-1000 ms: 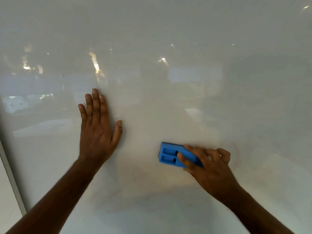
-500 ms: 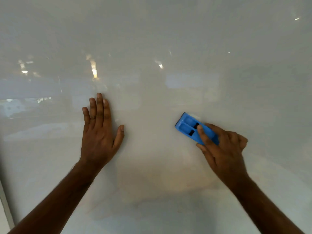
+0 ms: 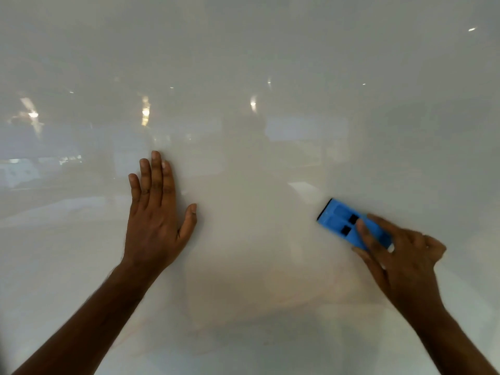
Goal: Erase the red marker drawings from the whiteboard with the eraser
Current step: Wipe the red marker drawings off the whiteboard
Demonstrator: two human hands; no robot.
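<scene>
A glossy whiteboard (image 3: 270, 63) fills the whole view. My right hand (image 3: 397, 255) grips a blue eraser (image 3: 338, 220) and presses it flat on the board at the right; the eraser's far end points up and left. My left hand (image 3: 155, 215) lies flat on the board at the left, palm down, holding nothing. No clear red lines show. Only a faint pinkish smear (image 3: 270, 280) tints the board between and below the hands.
Reflections of ceiling lights (image 3: 145, 112) and room shapes show on the board's upper half.
My right hand has carried the eraser up and then further right across the board, tilting it. The left hand has stayed flat in place. The board's left frame has left the view.
</scene>
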